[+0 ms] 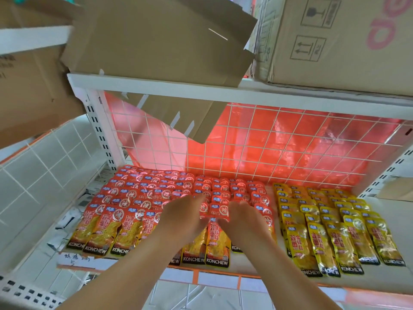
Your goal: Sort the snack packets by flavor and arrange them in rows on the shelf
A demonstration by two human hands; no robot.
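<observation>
Left hand (183,217) and right hand (243,220) rest on red packets (134,198).

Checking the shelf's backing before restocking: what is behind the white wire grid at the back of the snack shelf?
Translucent red plastic sheeting shows through the wire grid. A hanging cardboard flap covers the grid's upper left, so what lies behind that part cannot be seen.

Above the shelf (250,262), the left hand (185,218) and the right hand (243,222) are bare. The left forearm (134,265) and the right forearm (281,265), crossing the shelf's front edge, are bare too along all that shows.
</observation>
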